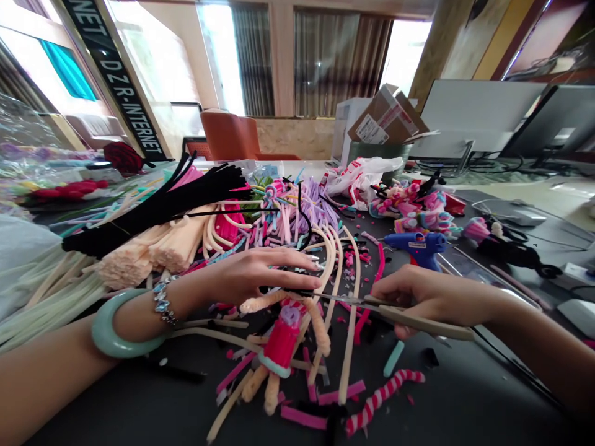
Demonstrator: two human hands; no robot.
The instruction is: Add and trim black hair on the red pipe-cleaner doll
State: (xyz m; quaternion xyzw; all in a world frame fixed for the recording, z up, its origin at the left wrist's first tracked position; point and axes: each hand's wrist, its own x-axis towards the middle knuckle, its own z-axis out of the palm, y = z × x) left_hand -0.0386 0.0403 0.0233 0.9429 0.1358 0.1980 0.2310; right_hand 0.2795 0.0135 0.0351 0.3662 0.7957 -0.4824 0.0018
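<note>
A small doll [283,334] made of fuzzy pipe cleaners, with a pink-red dress and beige limbs, lies on the dark table in front of me. My left hand [260,272] is at its top end, fingers closed around it and partly stretched over a black fuzzy piece [297,290]; the doll's head is hidden there. In my right hand [418,294] is a pair of scissors [395,313] with beige handles. Their blades point left, close to the fingertips of my left hand and the black piece. Beige pipe cleaners [351,310] run between the two hands.
A blue glue gun [418,244] lies beyond my right hand. Bundles of black [158,207] and beige pipe cleaners [139,254] are at the left. A red-and-white striped piece [383,396] and pink scraps [304,416] lie in front. Monitors [474,118] stand at the back right.
</note>
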